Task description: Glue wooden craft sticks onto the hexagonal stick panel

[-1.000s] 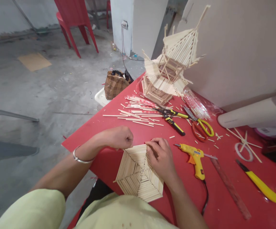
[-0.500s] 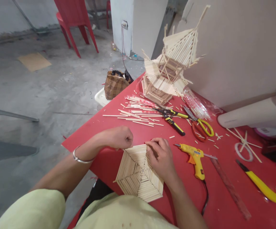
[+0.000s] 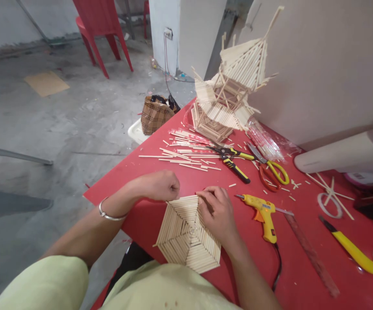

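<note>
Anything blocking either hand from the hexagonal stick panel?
Nothing visible. The right hand rests on the upper right of the hexagonal stick panel; the left hand is at its upper left corner, contact unclear. The glue gun lies beyond the right hand, not between.

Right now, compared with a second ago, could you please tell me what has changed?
Nothing has visibly changed. The left hand stays curled at one corner of the hexagonal pale-wood stick panel, the right hand stays on it, and the yellow plastic glue gun lies unmoved.
</note>
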A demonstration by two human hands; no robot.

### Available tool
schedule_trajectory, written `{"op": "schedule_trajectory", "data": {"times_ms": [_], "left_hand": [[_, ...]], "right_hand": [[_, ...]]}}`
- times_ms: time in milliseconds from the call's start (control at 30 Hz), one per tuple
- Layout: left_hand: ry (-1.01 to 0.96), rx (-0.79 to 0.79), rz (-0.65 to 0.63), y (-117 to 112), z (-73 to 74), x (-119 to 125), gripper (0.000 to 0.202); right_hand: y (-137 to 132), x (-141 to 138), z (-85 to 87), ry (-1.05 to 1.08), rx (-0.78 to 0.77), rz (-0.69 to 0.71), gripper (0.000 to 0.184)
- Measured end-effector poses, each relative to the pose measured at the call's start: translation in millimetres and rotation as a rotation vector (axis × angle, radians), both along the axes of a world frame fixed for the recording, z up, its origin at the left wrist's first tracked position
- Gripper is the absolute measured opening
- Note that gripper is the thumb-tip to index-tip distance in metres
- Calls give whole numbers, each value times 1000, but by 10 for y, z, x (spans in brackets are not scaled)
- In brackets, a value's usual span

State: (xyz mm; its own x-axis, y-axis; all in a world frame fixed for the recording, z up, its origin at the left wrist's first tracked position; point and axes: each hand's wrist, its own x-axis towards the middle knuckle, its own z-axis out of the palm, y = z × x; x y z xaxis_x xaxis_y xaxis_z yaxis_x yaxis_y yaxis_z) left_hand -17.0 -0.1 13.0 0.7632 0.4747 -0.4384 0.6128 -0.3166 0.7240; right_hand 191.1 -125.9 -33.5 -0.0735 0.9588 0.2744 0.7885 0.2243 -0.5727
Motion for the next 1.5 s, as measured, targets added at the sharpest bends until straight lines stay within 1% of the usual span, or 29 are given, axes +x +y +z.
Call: {"op": "schedule_trajectory", "data": {"times_ms": [700, 900, 1067, 1133, 1500], "left_hand": [[3, 33, -23, -1, -18, 4, 12], [8, 7, -4, 0, -27, 2, 12], [63, -110, 41, -9, -1, -11, 12], [67, -132, 55, -10, 19, -13, 11], [67, -142, 57, -14, 55, -6, 11]], "right_hand": [[-4, -10, 7, 0, 14, 2, 19], [-2, -1, -6, 5, 9, 8, 20], [-4, -7, 2, 2, 7, 6, 19], [-5, -8, 2, 3, 10, 5, 19], [0, -12, 14, 15, -1, 2, 20]]}}
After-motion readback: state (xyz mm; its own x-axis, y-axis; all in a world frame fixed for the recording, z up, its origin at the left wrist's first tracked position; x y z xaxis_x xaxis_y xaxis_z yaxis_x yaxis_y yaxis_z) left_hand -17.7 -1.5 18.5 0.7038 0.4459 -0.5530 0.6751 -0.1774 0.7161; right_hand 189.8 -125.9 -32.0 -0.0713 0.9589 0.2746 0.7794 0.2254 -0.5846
